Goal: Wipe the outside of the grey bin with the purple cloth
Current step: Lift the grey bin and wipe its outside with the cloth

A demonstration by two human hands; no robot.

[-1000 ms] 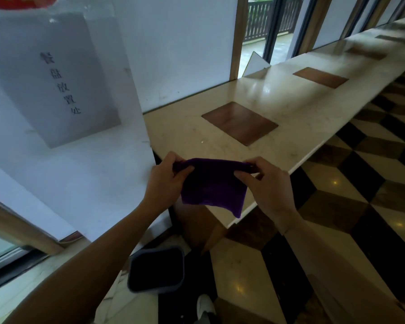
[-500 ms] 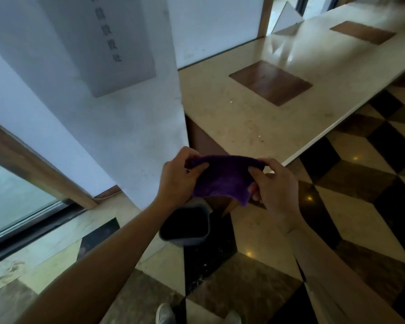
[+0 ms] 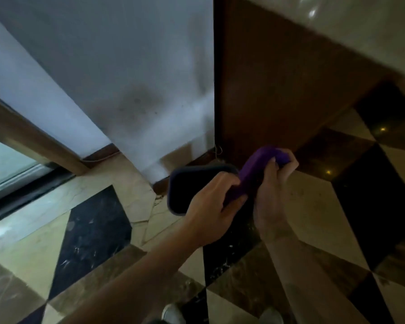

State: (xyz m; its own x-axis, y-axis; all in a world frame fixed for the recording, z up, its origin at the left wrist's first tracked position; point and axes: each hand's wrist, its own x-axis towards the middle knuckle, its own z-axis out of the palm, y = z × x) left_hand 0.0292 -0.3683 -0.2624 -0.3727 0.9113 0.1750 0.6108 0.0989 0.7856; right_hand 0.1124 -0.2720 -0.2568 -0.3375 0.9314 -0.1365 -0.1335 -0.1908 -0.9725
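We are looking down at both of our hands, which are holding the purple cloth [image 3: 255, 174] above the floor. Our left hand [image 3: 211, 204] is gripping the lower end of the cloth, its fingers [image 3: 229, 183] curled around the fabric. Our right hand [image 3: 274, 183] is clasping the upper end, fingers clenched over the bunched material near the top. The cloth is stretching between the two hands as a folded, slanting band.

The grey bin [image 3: 185, 183] is standing on the patterned floor [image 3: 98, 230] just behind and below our left hand, at the foot of the white wall [image 3: 126, 90] and beside the brown wooden panel [image 3: 278, 85]. Its dark opening is facing up, partly covered by our left hand. We cannot tell whether the cloth is touching the bin's rim. The tips of our shoes [image 3: 173, 314] are showing at the bottom edge. The picture is slightly blurred.
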